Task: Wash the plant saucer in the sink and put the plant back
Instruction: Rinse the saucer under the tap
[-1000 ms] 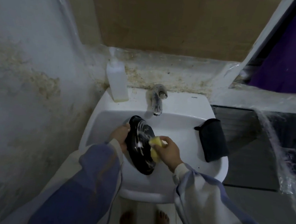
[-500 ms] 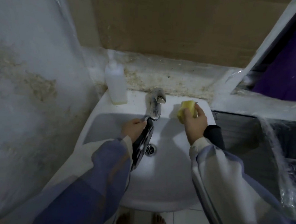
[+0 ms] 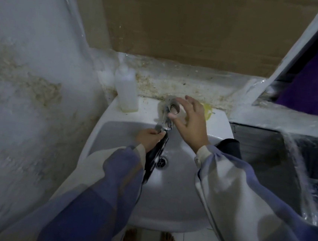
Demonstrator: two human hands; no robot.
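left hand [image 3: 149, 139] gripping saucer [image 3: 155, 157] edge-on under tap [image 3: 168, 115] | right hand [image 3: 190, 123] open over tap | sponge [image 3: 207, 110] half-hidden behind

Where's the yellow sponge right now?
The yellow sponge lies on the sink ledge, right of the faucet, mostly hidden behind the open right hand.

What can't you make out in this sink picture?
Head view, the only one:
- Saucer: held edge-on in the left hand, its face hidden, so cleanliness is unknown.
- Sponge: mostly behind the right hand.
- Tap: partly covered by the right hand; no running water can be made out.
- Dark cloth: largely behind the right sleeve.
- The plant: out of frame.
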